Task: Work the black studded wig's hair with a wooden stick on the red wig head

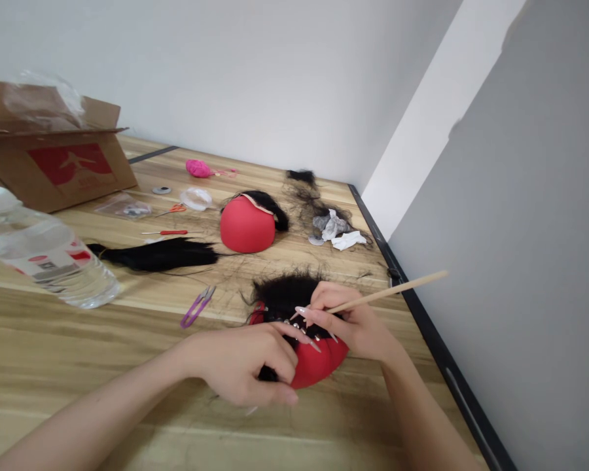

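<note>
My right hand (356, 320) pinches a thin wooden stick (397, 288) over the red form (319, 366), which sits on the surface (127, 327) in front of me with dark hair (285, 291) across its far side. My left hand (250, 363) lies bent-fingered against the form's left side, though I cannot tell whether it grips; purple snips (196, 309) lie nearby, left of the hair.

Behind the light-brown wooden table (78, 350) is a plain pale-grey wall (226, 78). At right stands a darker grey wall (530, 229).
</note>
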Tool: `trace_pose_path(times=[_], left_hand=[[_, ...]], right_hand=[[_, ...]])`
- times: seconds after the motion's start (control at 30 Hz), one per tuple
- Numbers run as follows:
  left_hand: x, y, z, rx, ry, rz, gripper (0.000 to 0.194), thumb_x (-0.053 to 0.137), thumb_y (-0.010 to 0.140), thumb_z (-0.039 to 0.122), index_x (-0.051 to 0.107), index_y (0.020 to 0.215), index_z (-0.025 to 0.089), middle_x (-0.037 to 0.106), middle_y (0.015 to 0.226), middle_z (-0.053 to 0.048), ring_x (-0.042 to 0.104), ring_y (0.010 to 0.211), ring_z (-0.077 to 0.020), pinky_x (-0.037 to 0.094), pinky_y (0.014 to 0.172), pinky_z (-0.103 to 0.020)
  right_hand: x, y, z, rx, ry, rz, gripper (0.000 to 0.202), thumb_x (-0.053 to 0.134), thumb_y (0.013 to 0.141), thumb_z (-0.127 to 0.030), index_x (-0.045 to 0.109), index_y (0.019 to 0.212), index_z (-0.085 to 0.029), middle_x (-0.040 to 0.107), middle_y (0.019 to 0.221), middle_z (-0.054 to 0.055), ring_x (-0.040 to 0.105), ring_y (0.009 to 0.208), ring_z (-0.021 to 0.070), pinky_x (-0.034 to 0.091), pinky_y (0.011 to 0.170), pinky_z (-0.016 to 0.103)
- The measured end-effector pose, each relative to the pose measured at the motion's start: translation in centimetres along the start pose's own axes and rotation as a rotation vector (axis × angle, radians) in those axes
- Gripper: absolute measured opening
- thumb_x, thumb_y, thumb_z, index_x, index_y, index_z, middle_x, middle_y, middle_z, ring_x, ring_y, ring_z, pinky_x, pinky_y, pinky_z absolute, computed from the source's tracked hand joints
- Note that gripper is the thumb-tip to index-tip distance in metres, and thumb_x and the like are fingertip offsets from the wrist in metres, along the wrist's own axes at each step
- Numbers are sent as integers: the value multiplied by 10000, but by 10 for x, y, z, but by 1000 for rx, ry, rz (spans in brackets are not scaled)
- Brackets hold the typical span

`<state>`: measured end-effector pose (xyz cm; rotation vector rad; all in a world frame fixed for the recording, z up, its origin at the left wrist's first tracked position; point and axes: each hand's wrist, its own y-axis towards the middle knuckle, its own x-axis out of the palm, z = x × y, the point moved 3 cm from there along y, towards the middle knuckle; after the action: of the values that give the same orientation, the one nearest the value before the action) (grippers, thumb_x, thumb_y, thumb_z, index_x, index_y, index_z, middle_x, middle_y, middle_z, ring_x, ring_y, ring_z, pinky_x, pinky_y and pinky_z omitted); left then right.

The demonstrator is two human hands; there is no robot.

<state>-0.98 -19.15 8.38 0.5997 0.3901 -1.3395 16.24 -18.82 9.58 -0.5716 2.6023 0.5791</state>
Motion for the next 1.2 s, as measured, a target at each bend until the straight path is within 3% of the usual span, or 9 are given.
trace_pose_path(times=[0.73, 1.2], left_hand=[[-1, 0, 1, 3, 16, 10, 413, 582, 902, 212, 319, 583, 205, 347, 535, 80, 354, 511, -103, 362, 1135, -349], [0, -1, 0, -11, 31, 2, 405, 585, 906, 220, 331, 591, 202, 365, 546, 78, 376, 527, -101, 364, 1135, -364]], right_hand=[[0, -3, 0, 38, 55, -58, 297, 590, 970, -379, 738, 795, -190, 622, 818, 38, 578, 744, 146, 455, 665, 277], [-1, -3, 0, 59, 79, -65, 344, 589, 967, -410, 700, 726, -191, 600, 805, 28, 566, 753, 148, 439, 688, 282]])
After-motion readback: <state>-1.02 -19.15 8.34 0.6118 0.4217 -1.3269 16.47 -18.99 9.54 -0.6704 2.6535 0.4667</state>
